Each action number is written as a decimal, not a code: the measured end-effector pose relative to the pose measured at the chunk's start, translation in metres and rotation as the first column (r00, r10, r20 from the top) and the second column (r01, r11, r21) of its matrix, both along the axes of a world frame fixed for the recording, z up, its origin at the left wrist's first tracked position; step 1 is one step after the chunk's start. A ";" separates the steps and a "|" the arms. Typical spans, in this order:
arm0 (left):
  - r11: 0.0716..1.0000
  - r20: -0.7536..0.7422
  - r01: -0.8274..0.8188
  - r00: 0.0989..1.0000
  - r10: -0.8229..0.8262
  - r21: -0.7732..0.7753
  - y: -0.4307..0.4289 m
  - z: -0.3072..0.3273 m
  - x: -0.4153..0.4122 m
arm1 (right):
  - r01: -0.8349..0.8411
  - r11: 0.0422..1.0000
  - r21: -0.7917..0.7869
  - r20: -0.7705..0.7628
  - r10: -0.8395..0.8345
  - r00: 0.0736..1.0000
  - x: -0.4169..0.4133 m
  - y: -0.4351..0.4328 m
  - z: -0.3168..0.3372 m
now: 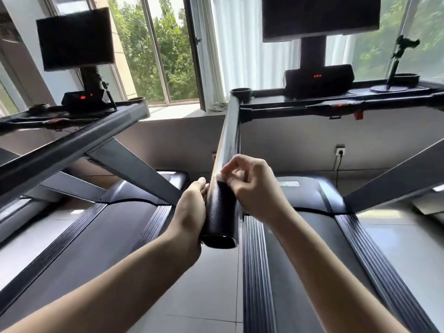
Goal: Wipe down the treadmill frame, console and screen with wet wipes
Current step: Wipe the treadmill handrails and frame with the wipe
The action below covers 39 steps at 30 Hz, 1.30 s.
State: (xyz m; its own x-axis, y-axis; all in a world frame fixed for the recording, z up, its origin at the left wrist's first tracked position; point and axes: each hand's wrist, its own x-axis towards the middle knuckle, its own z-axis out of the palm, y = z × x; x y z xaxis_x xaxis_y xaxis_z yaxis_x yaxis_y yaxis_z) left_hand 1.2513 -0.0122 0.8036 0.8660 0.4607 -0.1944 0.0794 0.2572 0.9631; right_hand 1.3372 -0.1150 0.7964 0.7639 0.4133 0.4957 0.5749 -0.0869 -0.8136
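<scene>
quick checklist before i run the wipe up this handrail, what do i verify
1. Wet wipe held: ok, the right hand pinches it.
2. Wipe on the handrail: ok, it sits where the black grip meets the silver tube.
3. Left hand steadying: ok, it lies against the grip's left side.
4. Tube ahead free up to the top: ok, nothing on it.
5. Wipe wet enough: cannot tell.
6. Belt stopped: cannot tell; the console shows red digits.
</scene>
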 end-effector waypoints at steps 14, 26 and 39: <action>0.999 0.009 0.002 1.000 -0.002 -0.044 -0.002 0.004 -0.007 | -0.017 1.000 -0.004 -0.015 0.017 1.000 -0.023 -0.004 -0.002; 0.994 -0.070 0.105 0.992 -0.104 0.011 0.001 -0.002 -0.009 | -0.046 0.941 0.335 -0.062 0.070 0.996 -0.086 -0.022 -0.042; 0.991 -0.043 0.092 0.995 -0.088 0.093 0.003 -0.004 -0.007 | 0.003 0.978 0.208 0.021 -0.008 1.000 -0.075 -0.020 -0.041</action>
